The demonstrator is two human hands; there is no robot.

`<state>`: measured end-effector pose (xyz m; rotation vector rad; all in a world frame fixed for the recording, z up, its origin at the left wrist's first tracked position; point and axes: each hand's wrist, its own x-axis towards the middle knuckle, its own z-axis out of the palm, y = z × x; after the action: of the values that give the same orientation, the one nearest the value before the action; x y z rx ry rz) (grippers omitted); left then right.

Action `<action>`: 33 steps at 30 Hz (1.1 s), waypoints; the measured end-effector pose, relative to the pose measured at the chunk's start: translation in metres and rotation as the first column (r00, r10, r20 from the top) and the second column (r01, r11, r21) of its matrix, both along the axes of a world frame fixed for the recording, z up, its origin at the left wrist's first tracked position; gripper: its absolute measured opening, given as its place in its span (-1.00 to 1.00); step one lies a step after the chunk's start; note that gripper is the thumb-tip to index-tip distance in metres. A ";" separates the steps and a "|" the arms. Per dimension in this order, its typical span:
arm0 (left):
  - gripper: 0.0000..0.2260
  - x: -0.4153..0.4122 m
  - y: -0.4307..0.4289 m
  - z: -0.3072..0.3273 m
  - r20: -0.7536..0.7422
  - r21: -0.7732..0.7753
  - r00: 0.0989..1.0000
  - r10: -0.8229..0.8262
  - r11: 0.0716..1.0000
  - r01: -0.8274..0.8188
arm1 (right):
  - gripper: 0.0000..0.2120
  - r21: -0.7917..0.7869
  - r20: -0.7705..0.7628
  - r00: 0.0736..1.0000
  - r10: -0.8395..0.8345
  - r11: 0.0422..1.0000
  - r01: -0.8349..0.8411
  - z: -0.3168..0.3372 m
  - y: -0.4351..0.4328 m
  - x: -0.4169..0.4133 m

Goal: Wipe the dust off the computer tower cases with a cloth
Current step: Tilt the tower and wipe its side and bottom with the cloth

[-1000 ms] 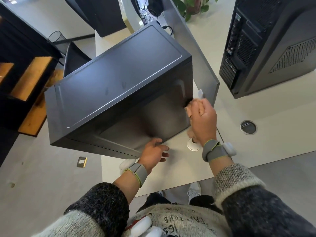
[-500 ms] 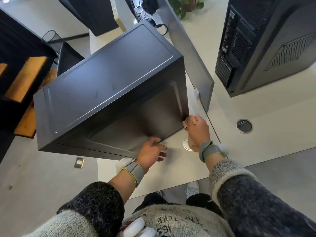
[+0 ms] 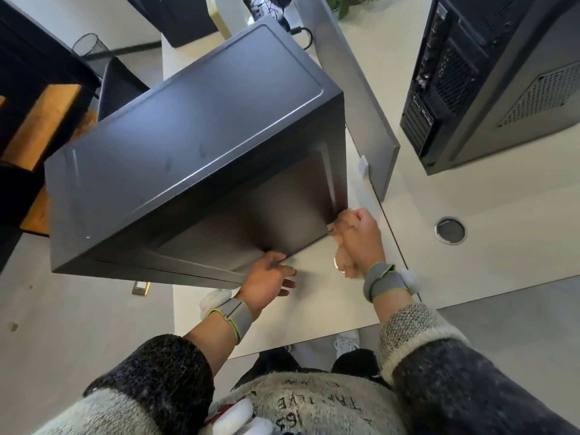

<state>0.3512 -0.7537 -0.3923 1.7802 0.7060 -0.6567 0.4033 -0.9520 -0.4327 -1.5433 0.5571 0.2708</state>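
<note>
Overhead, two hands work on a black case (image 3: 194,146) on a white desk (image 3: 314,312).
Matte and smooth, the case overhangs the desk's left edge. The right hand (image 3: 361,240) grips a bunched peach cloth (image 3: 340,226) against its near corner; the left hand (image 3: 266,277), fingers spread, touches its bottom edge.

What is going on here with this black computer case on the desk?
A person is cleaning a black tower case that sits on a pale desk. The right hand grips a pinkish cloth and presses it against the lower right corner of the near side. The left hand rests open at the bottom edge, steadying the case. A second tower stands to the right, untouched.
</note>
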 end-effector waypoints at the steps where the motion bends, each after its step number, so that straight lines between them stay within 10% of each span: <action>1: -0.71 -0.002 0.001 -0.002 0.003 0.002 1.000 -0.007 1.000 0.007 | -0.97 0.008 0.061 0.998 -0.014 1.000 0.014 0.006 0.001 -0.001; 4: -0.71 -0.004 0.002 -0.004 0.010 0.000 1.000 -0.015 1.000 0.015 | -0.93 -0.055 0.175 0.985 0.012 0.998 -0.003 0.014 0.007 -0.008; 9: -0.70 -0.001 -0.003 -0.006 0.012 -0.026 1.000 -0.016 1.000 0.016 | -0.86 -0.040 -0.137 0.984 0.117 0.992 -0.124 -0.002 -0.003 -0.005; 16: -0.71 -0.009 0.013 -0.012 -0.008 -0.020 0.998 0.063 0.998 -0.063 | -0.94 -0.103 0.123 0.984 0.132 0.987 -0.120 0.026 0.009 -0.007; 33: -0.73 -0.023 0.019 -0.002 0.004 -0.049 0.998 0.058 0.997 -0.057 | -0.87 -0.097 -0.017 0.989 0.144 0.985 -0.145 -0.053 0.025 -0.016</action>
<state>0.3283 -0.7348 -0.3944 1.7098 0.7289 -0.6253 0.3869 -0.9268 -0.4855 -1.6817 0.4718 0.3668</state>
